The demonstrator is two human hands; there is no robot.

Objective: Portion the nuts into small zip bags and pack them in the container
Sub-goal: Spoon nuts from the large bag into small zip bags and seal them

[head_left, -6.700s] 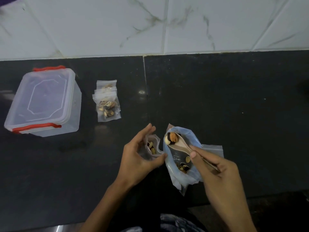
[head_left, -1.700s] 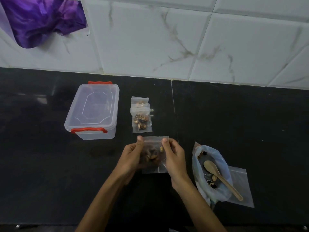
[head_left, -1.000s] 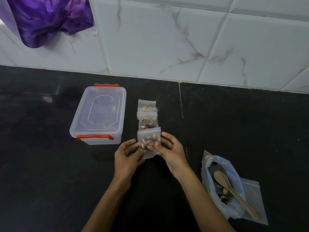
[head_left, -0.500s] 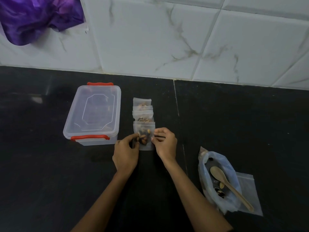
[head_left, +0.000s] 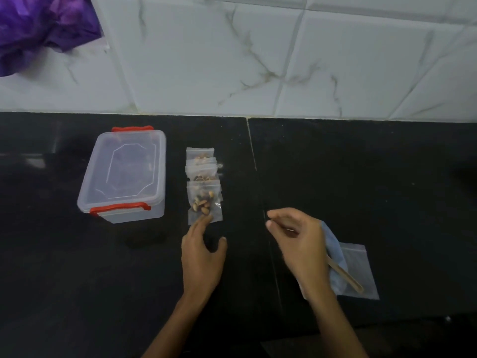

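While the left hand (head_left: 201,257) touches the nearest filled bag (head_left: 204,202) with grip released, the right hand (head_left: 300,241) hovers, empty, fingers loosely curled.

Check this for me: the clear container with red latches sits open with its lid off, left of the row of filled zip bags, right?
Not quite. In the head view the container has its lid on, with both red latches in place. It does sit left of the row of filled zip bags.
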